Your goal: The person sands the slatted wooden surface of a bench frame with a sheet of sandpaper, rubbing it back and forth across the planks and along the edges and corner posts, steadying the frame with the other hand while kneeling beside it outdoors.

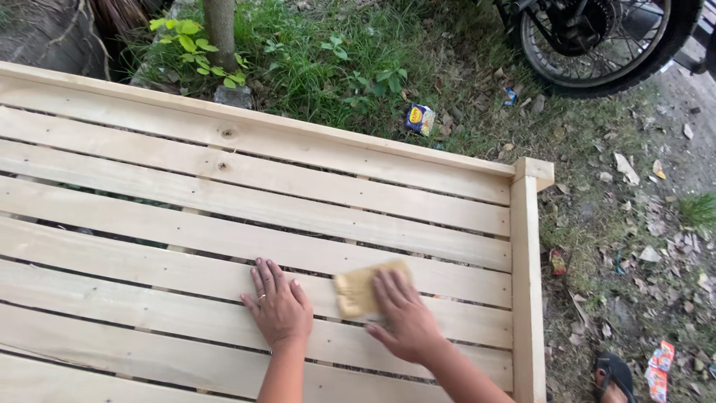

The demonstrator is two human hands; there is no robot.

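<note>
A pale wooden slatted frame (224,201) fills the left and middle of the head view. My left hand (279,306) lies flat on a slat, fingers spread, a ring on one finger, holding nothing. Just to its right, my right hand (403,317) presses a tan sheet of sandpaper (358,289) against the same slats, fingers over its right part. The two hands are a short gap apart.
The frame's right rail and corner post (526,246) end beside littered dirt ground. Grass and a thin tree trunk (221,26) lie beyond the far rail. A motorcycle wheel (597,45) stands top right. A foot in a sandal (614,377) shows bottom right.
</note>
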